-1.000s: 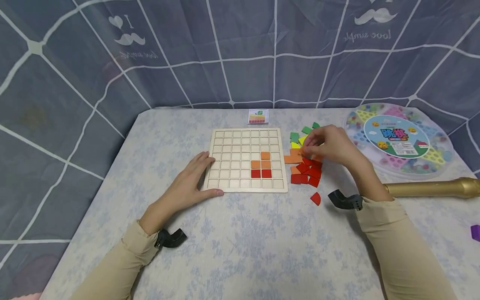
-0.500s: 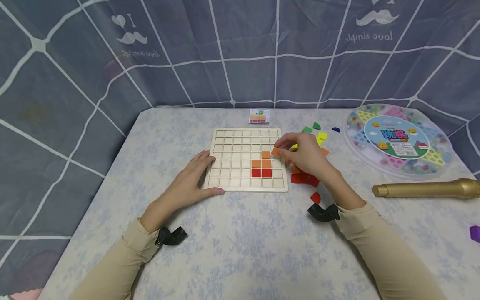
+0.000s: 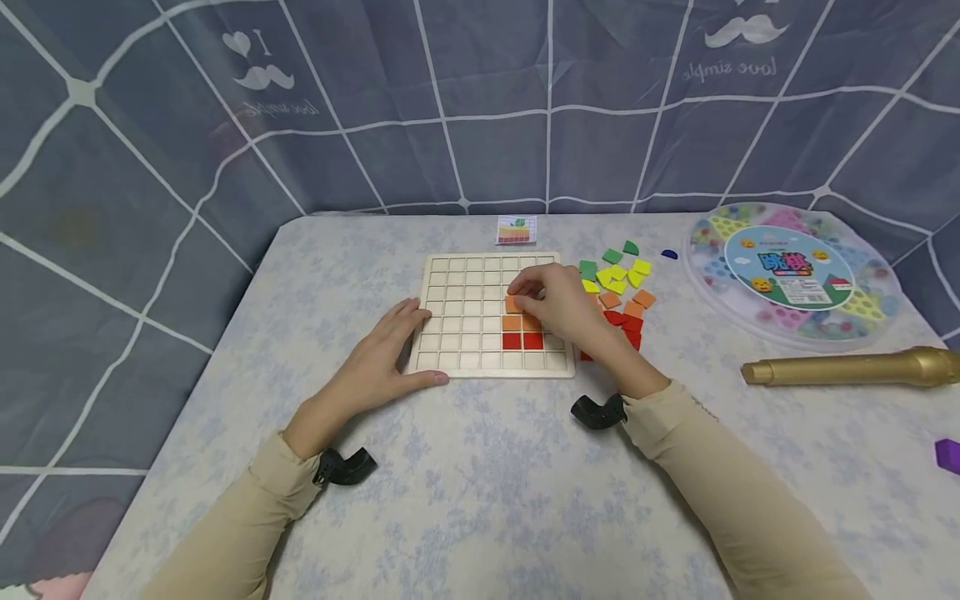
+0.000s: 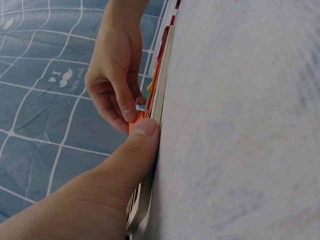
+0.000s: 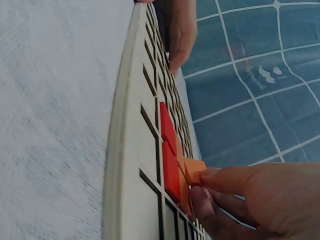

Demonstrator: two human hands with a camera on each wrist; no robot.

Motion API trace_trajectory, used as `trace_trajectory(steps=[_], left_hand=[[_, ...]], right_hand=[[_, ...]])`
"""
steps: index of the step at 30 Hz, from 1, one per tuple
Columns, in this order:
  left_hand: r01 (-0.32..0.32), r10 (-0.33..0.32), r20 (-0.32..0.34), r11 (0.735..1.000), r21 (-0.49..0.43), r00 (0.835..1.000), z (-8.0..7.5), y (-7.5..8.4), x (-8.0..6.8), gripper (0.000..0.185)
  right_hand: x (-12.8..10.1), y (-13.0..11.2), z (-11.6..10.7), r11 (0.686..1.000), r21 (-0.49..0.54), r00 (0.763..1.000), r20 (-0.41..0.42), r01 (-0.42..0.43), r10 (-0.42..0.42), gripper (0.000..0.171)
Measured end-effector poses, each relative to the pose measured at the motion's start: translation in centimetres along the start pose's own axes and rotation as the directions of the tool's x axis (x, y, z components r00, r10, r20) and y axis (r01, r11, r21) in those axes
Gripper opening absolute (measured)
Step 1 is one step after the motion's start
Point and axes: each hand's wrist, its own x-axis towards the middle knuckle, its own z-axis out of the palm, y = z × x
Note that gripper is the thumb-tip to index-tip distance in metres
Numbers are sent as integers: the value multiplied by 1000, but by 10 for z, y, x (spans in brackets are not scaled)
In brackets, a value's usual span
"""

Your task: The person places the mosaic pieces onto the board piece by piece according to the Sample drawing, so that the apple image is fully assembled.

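Note:
A pale wooden grid board (image 3: 465, 333) lies on the table with two red squares (image 3: 522, 340) and orange squares (image 3: 513, 322) set in its right part. My right hand (image 3: 558, 310) pinches an orange square tile (image 3: 514, 303) (image 5: 194, 170) over the board, just above the placed orange ones. My left hand (image 3: 386, 354) rests flat against the board's left edge, with the thumb (image 4: 137, 150) along its near edge. Loose tiles (image 3: 622, 283) in green, yellow, orange and red lie right of the board.
A small picture card (image 3: 517, 230) lies behind the board. A round plastic game case (image 3: 795, 275) sits at the far right, a gold cylinder (image 3: 847, 367) in front of it. A purple piece (image 3: 948, 456) lies at the right edge. A patterned cloth hangs behind.
My right hand took an orange tile from the loose pile and carried it leftward over the board to a spot above the placed orange squares. My left hand stayed put.

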Motion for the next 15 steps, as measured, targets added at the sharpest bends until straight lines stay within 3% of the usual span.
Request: trace_trajectory(steps=[8,15], left_hand=[[-7,7,2,1000,-4,1000,0,1,1,104],[0,0,2,1000,-4,1000,-2,2,2,104]], right_hand=[[-5,0,5,999,-31,998,-47,27,-29,12],[-7,0,4,993,-85,996,-22,84,-86,15]])
